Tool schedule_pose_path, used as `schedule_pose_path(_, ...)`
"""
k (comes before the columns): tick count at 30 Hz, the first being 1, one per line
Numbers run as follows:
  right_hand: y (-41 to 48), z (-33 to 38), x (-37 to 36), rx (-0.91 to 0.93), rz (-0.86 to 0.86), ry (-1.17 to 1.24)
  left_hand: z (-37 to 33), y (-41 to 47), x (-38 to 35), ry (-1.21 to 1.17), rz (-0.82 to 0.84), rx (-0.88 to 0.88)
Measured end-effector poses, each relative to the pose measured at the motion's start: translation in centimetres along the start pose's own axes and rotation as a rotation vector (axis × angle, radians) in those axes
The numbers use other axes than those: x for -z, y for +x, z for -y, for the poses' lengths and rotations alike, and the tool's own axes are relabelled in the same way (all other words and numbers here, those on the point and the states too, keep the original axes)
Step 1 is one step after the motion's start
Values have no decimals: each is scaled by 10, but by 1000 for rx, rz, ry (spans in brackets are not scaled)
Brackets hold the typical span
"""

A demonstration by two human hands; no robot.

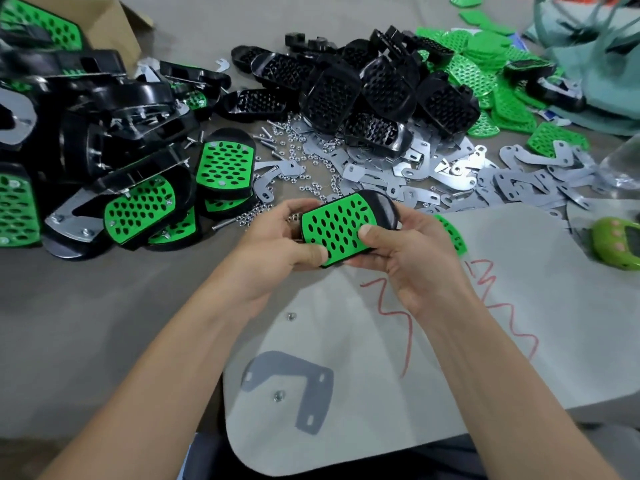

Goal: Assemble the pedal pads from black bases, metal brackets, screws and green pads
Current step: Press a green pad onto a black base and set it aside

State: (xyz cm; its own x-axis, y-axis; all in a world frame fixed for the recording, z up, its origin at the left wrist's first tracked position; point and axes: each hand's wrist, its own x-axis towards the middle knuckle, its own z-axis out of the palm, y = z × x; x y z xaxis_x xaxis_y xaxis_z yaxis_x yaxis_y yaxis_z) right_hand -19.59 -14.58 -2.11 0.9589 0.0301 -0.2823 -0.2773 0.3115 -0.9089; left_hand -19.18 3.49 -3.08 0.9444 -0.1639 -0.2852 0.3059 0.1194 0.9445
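I hold one pedal pad (349, 249) over the middle of the table, just above the far edge of a grey sheet (433, 358) that lies at the near edge. My left hand (277, 251) grips its near left corner, thumb pressed on the green face. My right hand (405, 258) curls round its right side, thumb flat on the perforated green pad (337, 230). The black base (382, 206) shows past the pad's far end, tilted away from me. On the grey sheet, near my left forearm, a single metal bracket (294, 386) lies flat with a nut (278, 396) beside it, and red scribbles (502, 306) cross the sheet. Towards the left edge sits a heap of finished pedals (138, 202). In the middle of the far side is a pile of bare black bases (374, 95), with loose screws and nuts (294, 143) in front of it and a spread of metal brackets (450, 174) to its right. Loose green pads (485, 64) are heaped towards the far right corner. A cardboard box (114, 26) stands at the far left corner.
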Motion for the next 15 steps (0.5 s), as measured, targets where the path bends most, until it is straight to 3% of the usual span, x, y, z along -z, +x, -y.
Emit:
schedule_pose_path(7,-3,-4,-16,63,-67,143,-5,-4,-2,-183,1,-17)
schedule_pose_path(15,17,19,-14,113,-40,-85,-7,-9,17,-408,-22,-68)
